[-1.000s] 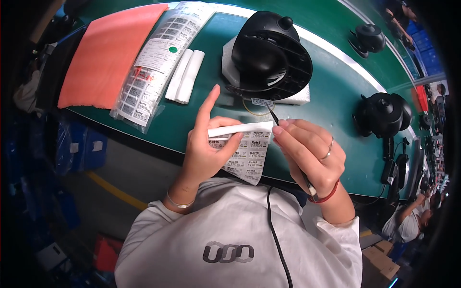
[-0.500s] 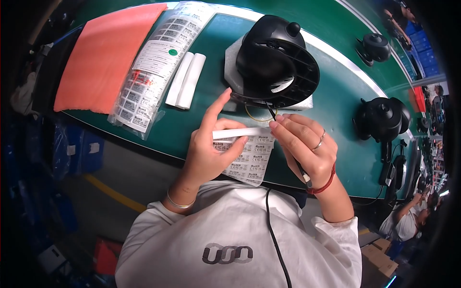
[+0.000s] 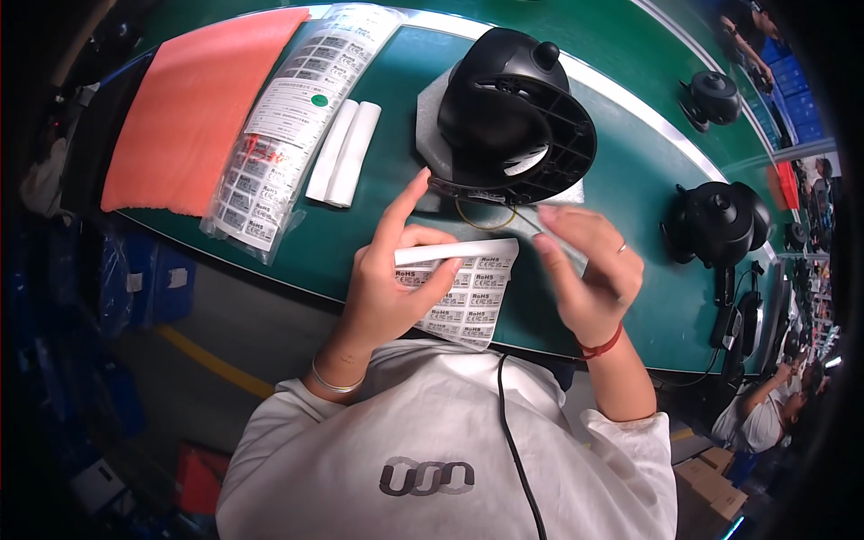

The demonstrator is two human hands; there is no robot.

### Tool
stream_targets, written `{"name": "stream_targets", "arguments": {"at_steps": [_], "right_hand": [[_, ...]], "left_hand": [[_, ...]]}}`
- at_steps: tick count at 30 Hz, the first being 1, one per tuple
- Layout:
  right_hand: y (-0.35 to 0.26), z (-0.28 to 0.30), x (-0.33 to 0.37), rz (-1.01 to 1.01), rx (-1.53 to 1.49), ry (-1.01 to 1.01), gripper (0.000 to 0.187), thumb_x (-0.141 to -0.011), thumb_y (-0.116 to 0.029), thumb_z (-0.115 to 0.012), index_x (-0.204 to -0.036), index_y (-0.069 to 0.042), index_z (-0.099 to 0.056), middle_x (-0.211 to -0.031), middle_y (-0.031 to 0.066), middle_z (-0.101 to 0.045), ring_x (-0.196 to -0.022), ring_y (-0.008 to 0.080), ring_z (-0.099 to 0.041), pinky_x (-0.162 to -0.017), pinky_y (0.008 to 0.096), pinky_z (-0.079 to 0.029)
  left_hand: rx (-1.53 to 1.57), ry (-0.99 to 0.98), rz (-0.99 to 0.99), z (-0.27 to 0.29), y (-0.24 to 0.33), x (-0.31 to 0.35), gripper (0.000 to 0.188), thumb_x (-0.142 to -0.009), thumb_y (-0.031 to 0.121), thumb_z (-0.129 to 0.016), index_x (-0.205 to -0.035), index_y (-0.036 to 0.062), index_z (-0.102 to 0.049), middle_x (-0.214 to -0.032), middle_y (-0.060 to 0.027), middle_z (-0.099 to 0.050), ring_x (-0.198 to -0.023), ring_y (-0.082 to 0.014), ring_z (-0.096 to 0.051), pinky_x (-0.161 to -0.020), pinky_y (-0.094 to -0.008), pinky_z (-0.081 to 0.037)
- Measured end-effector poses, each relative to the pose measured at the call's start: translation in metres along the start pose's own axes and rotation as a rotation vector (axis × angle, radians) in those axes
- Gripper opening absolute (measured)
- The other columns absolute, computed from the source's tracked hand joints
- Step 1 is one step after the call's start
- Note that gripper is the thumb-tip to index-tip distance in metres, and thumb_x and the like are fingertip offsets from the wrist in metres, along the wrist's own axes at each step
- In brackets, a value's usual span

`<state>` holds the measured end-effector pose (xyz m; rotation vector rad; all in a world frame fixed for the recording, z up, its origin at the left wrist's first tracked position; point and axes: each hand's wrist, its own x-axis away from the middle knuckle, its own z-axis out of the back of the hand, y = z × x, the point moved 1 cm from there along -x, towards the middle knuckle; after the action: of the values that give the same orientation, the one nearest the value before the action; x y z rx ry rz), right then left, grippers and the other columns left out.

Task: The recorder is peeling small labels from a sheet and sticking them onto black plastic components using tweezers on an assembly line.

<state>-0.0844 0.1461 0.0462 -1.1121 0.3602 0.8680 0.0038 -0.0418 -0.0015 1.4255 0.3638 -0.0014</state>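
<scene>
My left hand (image 3: 393, 274) grips a sheet of printed labels (image 3: 468, 303) by its curled white upper edge, between thumb and fingers. Its index finger stretches up to the near rim of a black rounded housing (image 3: 504, 117), which lies tilted on a pale foam block (image 3: 430, 135). Beside the sheet's right corner, my right hand (image 3: 594, 261) is smeared by motion, thumb and fingers brought toward each other. A slender dark pointed tool (image 3: 528, 218) runs from its fingertips toward the housing; most of it is hidden. A thin yellowish wire loop (image 3: 475, 222) hangs at the housing's near edge.
Left on the green table lie an orange foam sheet (image 3: 202, 112), a bagged roll of labels (image 3: 288, 126) and two white rolled strips (image 3: 345, 153). More black housings (image 3: 720, 216) stand at right near a black cable. Other people work at far right.
My right hand has shifted slightly right, away from the label sheet, and its fingers have turned. The tool shows less now. My left hand and the sheet have hardly moved.
</scene>
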Motion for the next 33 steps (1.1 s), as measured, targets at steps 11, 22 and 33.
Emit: {"name": "stream_targets", "arguments": {"at_steps": [11, 22, 33], "right_hand": [[-0.015, -0.023, 0.001, 0.206, 0.307, 0.045, 0.026, -0.064, 0.008, -0.076, -0.088, 0.001, -0.071, -0.08, 0.0096, -0.067, -0.074, 0.022, -0.067, -0.064, 0.0293, -0.055], [-0.023, -0.037, 0.023, -0.714, -0.414, 0.342, 0.018, -0.081, 0.001, -0.071, -0.098, 0.003, -0.071, -0.091, 0.0107, -0.071, -0.08, 0.0135, -0.064, -0.074, 0.0244, -0.05], [-0.038, 0.017, -0.021, -0.075, -0.323, 0.272, 0.019, -0.084, -0.008, -0.047, -0.092, 0.004, -0.059, -0.075, 0.0113, -0.058, -0.076, 0.023, -0.059, -0.075, 0.0359, -0.052]], "left_hand": [[0.017, -0.002, -0.011, 0.0, 0.0, 0.0, 0.076, -0.078, -0.004, -0.068, -0.144, 0.0019, -0.031, -0.085, -0.0097, -0.07, -0.077, -0.0099, -0.066, -0.072, -0.0238, -0.051], [0.021, -0.005, -0.003, 0.0, 0.002, 0.0, 0.075, -0.078, -0.004, -0.067, -0.144, 0.0021, -0.031, -0.083, -0.0093, -0.07, -0.076, -0.01, -0.065, -0.072, -0.0238, -0.051], [0.127, 0.024, 0.047, -0.001, 0.003, 0.001, 0.071, -0.079, -0.004, -0.068, -0.14, 0.0012, -0.033, -0.083, -0.0087, -0.069, -0.076, -0.0095, -0.065, -0.071, -0.0231, -0.051]]}}
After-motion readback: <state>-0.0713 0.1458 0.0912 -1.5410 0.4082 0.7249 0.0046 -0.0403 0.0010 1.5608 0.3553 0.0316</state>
